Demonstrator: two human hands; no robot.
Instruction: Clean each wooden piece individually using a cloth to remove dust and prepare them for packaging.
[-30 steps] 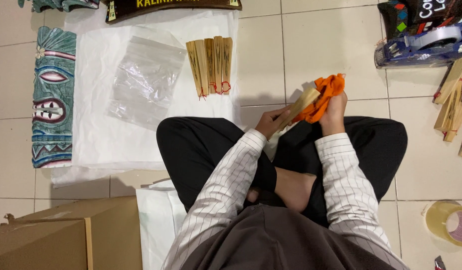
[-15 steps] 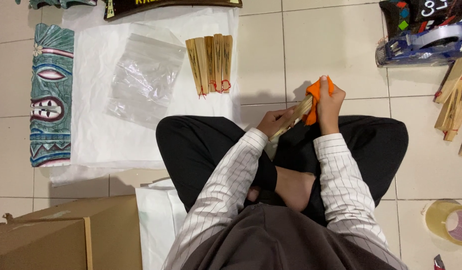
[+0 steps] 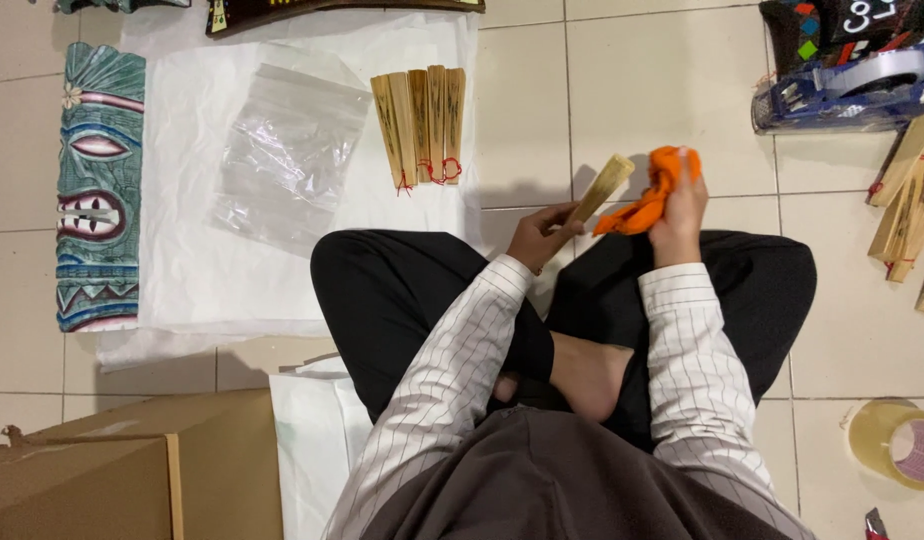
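The left hand (image 3: 542, 235) grips a closed wooden fan (image 3: 602, 188) by its lower end, angled up and away. Just beside it, the right hand (image 3: 679, 205) clutches an orange cloth (image 3: 647, 200) near the fan's tip; four more folded fans (image 3: 422, 125) lie beyond on white paper (image 3: 202, 270).

A pale tiled floor (image 3: 642, 90) carries everything. A white sheet (image 3: 192, 270) lies spread on it at upper left, with a clear bag (image 3: 287, 150) and four wooden sticks (image 3: 422, 125) resting on it. A carved green mask (image 3: 100, 190) lies along the sheet's left edge. More sticks (image 3: 907, 215) lie at the right edge, below a blue tape dispenser (image 3: 847, 90). A tape roll (image 3: 897, 440) sits at lower right. A cardboard box (image 3: 122, 470) stands at lower left, just beside white paper (image 3: 317, 440). The person sits cross-legged on the tiles
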